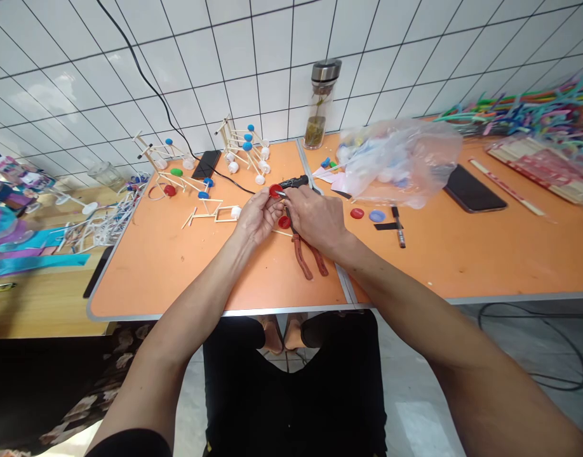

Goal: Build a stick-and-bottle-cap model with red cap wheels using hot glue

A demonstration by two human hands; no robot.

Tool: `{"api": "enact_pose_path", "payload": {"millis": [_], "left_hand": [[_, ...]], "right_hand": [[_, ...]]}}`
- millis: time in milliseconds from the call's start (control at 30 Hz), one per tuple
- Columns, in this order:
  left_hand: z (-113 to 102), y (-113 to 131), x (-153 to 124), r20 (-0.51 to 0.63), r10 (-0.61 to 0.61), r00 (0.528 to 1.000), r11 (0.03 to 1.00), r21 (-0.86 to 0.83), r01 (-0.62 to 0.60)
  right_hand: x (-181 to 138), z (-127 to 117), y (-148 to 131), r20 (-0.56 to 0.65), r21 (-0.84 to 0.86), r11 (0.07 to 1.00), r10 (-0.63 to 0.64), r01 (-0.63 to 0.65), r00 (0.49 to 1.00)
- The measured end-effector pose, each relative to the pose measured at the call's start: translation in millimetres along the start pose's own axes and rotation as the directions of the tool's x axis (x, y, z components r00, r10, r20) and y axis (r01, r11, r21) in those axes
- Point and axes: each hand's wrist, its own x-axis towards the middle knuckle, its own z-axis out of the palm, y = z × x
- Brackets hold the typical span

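Near the middle of the orange table, my left hand (260, 219) pinches a red bottle cap (275, 190) between thumb and fingers. My right hand (316, 216) is closed around a thin metal-tipped tool (282, 193); its tip meets the cap, and the rest is hidden in my fist. Under my right hand lie pliers with red handles (301, 259), their jaws mostly covered. A second red cap (284, 222) rests on the table between my hands. Just behind them is a black tool (295, 181), partly hidden.
Stick models with cap wheels (247, 146) stand at the back left, beside a phone (206, 165). A glass tea bottle (321, 105) stands by the tiled wall. To the right are a plastic bag of caps (401, 162), another phone (475, 188) and a marker (399, 227).
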Motion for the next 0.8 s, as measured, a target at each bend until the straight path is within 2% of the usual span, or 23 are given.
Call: {"api": "enact_pose_path", "payload": {"millis": [800], "left_hand": [[3.9, 2.2, -1.8, -0.07, -0.05, 0.996, 0.997, -0.07, 0.046]], "right_hand": [[1.0, -2.9, -3.7, 0.072, -0.02, 1.0, 0.017, -0.015, 0.997]]}}
